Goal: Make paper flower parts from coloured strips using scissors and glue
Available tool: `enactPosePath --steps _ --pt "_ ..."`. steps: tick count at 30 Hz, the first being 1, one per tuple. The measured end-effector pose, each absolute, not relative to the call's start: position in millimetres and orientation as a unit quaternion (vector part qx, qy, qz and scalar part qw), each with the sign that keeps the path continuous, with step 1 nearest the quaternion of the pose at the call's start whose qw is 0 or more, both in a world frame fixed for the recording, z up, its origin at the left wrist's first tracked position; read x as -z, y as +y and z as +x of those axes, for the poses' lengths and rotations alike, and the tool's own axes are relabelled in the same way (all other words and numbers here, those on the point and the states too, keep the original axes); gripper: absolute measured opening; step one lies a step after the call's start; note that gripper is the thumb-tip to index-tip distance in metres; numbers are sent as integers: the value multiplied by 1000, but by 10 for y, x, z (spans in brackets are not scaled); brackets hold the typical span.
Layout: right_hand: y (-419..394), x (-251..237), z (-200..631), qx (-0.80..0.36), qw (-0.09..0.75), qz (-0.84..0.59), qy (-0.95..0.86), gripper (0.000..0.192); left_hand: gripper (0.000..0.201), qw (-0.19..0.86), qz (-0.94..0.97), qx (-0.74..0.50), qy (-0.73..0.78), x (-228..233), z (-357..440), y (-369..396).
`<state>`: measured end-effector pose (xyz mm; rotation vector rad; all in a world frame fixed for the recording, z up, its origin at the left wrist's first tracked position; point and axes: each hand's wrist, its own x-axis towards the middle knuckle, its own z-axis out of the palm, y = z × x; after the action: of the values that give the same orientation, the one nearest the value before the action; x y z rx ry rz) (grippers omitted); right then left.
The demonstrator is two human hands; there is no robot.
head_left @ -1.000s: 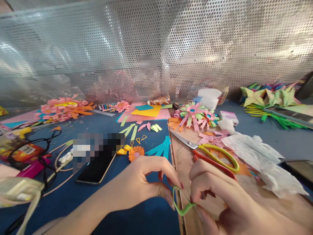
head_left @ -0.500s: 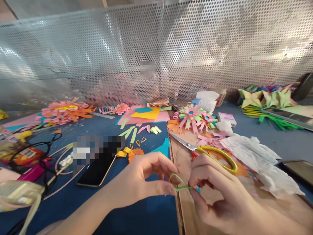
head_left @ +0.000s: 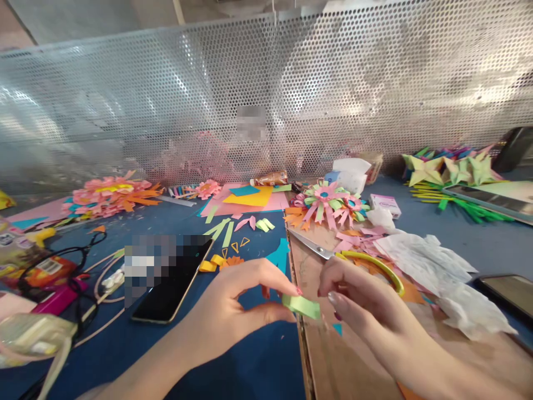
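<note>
My left hand pinches a folded light green paper strip between thumb and fingertips, above the seam between the blue surface and the brown board. The strip's free end points right, toward my right hand. That hand hovers just beside it with loosely bent fingers, and nothing shows in them. Yellow-handled scissors lie behind my right hand, which covers part of a handle. Beyond my left hand are an orange paper flower, yellow folded pieces and small yellow paper triangles.
Green paper strips and a stack of coloured paper lie farther back. Paper flowers stand beside a small box. Crumpled tissue is at right, a phone at left. A perforated metal panel closes off the back.
My right hand has let go of the green strip and drawn slightly away. The strip has turned in my left hand, so its flat side now shows.
</note>
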<state>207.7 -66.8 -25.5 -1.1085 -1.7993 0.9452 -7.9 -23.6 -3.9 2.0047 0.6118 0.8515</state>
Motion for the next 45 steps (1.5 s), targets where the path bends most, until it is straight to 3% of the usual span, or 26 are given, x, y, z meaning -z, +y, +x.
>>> enactPosePath --steps 4,9,15,37,45 --pt "-636 261 2041 -504 377 -446 -636 19 25 370 831 -362 201 41 -69 -238" --pt "-620 315 2007 -566 369 -421 -605 14 27 327 850 -368 189 28 -64 -241" --pt "-647 364 1990 -575 382 -415 -592 9 25 296 864 -363 184 33 -49 -246" --pt "-634 334 1984 -617 404 -424 -526 21 25 245 875 -385 164 33 -67 -257" --pt "-629 364 2012 -640 428 -390 -504 12 28 238 872 -391 173 45 -57 -235"
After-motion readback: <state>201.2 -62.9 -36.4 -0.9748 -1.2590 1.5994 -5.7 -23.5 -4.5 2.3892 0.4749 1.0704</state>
